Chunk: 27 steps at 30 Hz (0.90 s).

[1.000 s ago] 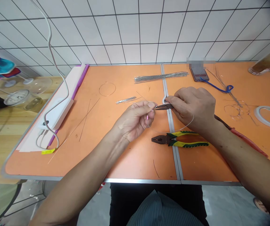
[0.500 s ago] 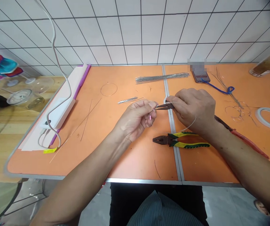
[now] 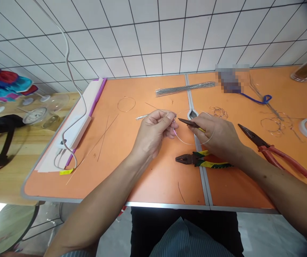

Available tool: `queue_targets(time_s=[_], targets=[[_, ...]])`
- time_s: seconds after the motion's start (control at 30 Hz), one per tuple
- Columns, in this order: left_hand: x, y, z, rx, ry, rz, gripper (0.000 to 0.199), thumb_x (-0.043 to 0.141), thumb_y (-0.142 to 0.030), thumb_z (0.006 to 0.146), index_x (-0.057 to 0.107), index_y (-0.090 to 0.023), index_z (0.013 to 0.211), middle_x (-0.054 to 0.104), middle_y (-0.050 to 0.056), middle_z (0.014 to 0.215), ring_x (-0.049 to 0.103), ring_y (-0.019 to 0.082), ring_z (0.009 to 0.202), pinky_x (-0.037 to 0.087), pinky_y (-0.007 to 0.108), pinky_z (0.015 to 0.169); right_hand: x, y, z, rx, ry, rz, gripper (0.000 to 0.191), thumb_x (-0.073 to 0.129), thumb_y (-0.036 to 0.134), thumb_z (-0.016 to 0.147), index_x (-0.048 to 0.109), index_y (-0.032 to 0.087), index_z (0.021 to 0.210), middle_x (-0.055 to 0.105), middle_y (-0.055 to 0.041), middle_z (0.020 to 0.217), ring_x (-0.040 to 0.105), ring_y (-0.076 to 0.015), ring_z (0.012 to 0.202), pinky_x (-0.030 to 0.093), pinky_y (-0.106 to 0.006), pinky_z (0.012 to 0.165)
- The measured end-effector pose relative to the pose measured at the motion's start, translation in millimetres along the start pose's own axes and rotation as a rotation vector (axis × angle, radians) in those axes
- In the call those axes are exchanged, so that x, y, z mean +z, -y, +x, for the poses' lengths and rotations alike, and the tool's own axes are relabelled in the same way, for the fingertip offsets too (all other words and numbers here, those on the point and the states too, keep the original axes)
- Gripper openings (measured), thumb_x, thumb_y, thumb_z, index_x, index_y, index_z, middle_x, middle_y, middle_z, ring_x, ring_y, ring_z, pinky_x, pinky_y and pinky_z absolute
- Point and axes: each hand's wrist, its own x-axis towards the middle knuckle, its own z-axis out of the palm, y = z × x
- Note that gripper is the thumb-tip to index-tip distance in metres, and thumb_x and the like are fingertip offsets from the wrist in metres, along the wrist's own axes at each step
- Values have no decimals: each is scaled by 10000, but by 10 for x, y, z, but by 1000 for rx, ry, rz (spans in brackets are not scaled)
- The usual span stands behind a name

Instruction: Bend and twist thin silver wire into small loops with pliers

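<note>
My left hand [image 3: 153, 130] pinches a thin wire [image 3: 184, 142] between thumb and fingertips. A short pink wrapped part [image 3: 175, 132] shows just below the fingers, and the wire bows out in a wide loop toward the right hand. In my right hand [image 3: 219, 134] are slim-nosed pliers [image 3: 189, 123], their dark jaws pointing left, a small gap short of the left fingertips. The palm hides most of their handles. Combination pliers [image 3: 187, 159] with yellow-green handles lie below the hands. Long-nosed pliers with red handles [image 3: 287, 160] rest beside the right forearm.
Behind the hands lies a bundle of straight wires [image 3: 185, 89]. A wire ring [image 3: 126, 104] and loose strands are at left, near a white power strip [image 3: 79, 132]. Tangled wire scraps [image 3: 219, 112], a blue cord [image 3: 255, 100] and a white tape roll [image 3: 303, 130] are at right.
The plier jaws have come away from the wire at the left fingertips and moved slightly right. More of the wire loop and pink part now shows. The view has shifted a little.
</note>
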Motion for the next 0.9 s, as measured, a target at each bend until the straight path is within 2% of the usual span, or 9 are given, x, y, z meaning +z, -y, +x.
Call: queue_targets(time_s=[0.2,0.43,0.77,0.9], targets=[[5,45,-9,121,-17,98,297,958,-418,889,776,-184,876,767,8,748,648,87,561,546,207,548,-9,21,4,24,101,82,302,538,383,1143,781,243,1034,746,-55,1019,657,-221,904,305,-331,668],[15,68,-38,234,-56,197,263,915,-412,950,790,-191,883,776,12,762,652,92,571,564,224,575,-19,88,-5,61,84,55,289,551,368,1136,758,236,982,743,-54,1009,615,-205,847,279,-329,657],[19,83,-37,280,-65,227,244,905,-392,963,792,-194,876,768,5,746,655,99,572,559,228,571,-64,175,3,129,117,-52,269,543,347,1129,791,248,1090,762,-68,1104,654,-221,899,264,-335,645],[45,60,-69,260,-86,260,227,886,-379,979,792,-201,874,764,6,750,656,103,586,562,237,594,-48,165,3,114,103,-34,254,560,354,1117,779,244,1052,755,-69,1083,640,-216,872,263,-336,638]])
